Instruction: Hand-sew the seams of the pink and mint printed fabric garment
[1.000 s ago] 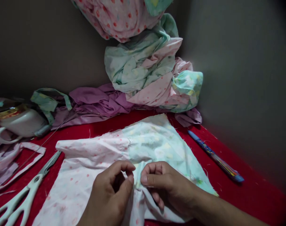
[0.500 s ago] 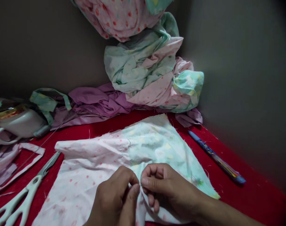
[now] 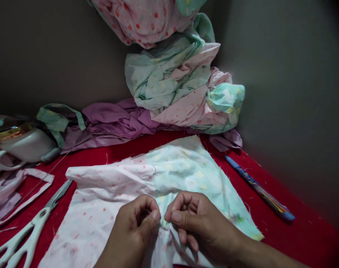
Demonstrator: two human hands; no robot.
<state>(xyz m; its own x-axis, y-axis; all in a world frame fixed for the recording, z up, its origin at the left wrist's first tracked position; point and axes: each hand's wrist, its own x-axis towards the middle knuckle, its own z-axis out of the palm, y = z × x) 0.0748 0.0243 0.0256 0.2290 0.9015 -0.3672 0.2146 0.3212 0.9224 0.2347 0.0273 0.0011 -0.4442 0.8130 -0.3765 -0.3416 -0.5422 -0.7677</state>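
A joined cloth of pink dotted fabric [image 3: 93, 219] and pale green patterned fabric [image 3: 197, 175] lies in front of me, gathered into folds between my hands. My left hand [image 3: 136, 227] is closed, its thumb and forefinger pinching at the cloth beside the seam. Close by on the right, my right hand [image 3: 197, 219] is also closed, thumb against forefinger at the gathered fold. Anything small in its pinch is hidden from me. Dark stitches [image 3: 154, 169] show on the seam farther up.
White-handled scissors [image 3: 37, 223] lie open at the left, near a white mug [image 3: 26, 143] and fabric strips [image 3: 38, 175]. A blue pen-like packet [image 3: 258, 190] rests on the red cover [image 3: 275, 234]. Behind are purple cloth [image 3: 119, 119] and heaped printed fabric [image 3: 169, 82].
A small gap has opened between my fingertips as my left hand drew slightly left. My right hand has shifted only a little, and the gathered fold shows more.
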